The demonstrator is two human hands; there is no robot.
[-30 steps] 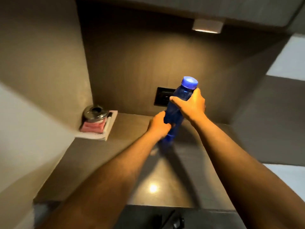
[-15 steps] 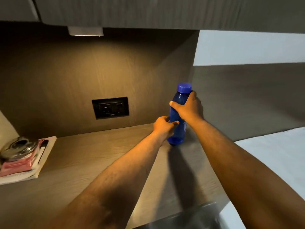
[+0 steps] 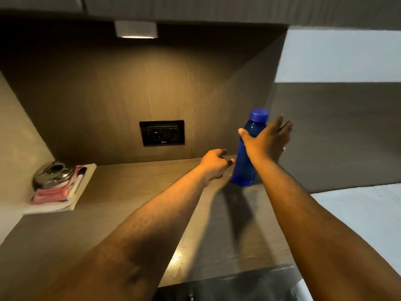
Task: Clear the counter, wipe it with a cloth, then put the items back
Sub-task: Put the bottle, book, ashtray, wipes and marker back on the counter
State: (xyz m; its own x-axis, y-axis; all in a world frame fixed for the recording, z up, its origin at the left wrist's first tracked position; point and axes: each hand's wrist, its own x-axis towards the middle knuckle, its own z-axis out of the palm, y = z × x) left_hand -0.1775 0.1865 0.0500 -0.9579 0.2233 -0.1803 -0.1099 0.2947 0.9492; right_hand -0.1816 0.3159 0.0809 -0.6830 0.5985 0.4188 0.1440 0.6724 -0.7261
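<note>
A blue translucent plastic bottle [image 3: 246, 164] with a darker blue screw cap stands upright at the back right corner of the tabletop [image 3: 121, 192], a matte wood-grain surface in grey-brown that catches a small glare spot near its front edge. The right hand [image 3: 265, 141] is spread open around the bottle's shoulder, fingers straight and splayed, thumb reaching across the front of the neck; the palm sits against or just beside the plastic, and I cannot tell whether it truly presses on it. The left hand [image 3: 213, 165] hangs just left of the bottle's lower body, fingers loosely curled, holding nothing, its fingertips close to the bottle but apart from it.

In the far left corner lies a flat pale book or pad [image 3: 76, 200], with a pink packet [image 3: 51, 193] on top and a round shiny metal lid-like object [image 3: 52, 173] on top of that. A black rectangular socket plate [image 3: 162, 133] is set in the wood-grain back wall, lit by a small strip lamp [image 3: 136, 29] under the cabinet.
</note>
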